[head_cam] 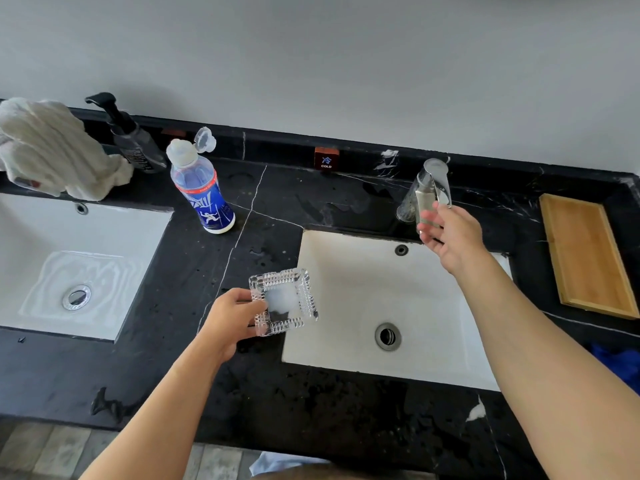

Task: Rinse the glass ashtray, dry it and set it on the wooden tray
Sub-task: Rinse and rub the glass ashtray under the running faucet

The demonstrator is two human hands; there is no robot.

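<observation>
The square cut-glass ashtray (287,299) is held tilted over the black counter at the left rim of the right sink (346,271). My left hand (230,318) grips its near-left corner. My right hand (450,237) reaches to the chrome faucet (431,188) behind the right sink, fingers around its lever. No water is visible from the spout. The wooden tray (585,254) lies on the counter at the far right and holds nothing.
A blue-labelled plastic bottle (202,192) with its cap flipped open stands between the two sinks. A white towel (52,147) and a black pump dispenser (133,136) sit at the back left. The left sink (34,237) holds rippling water. Blue cloth (620,368) shows at the right edge.
</observation>
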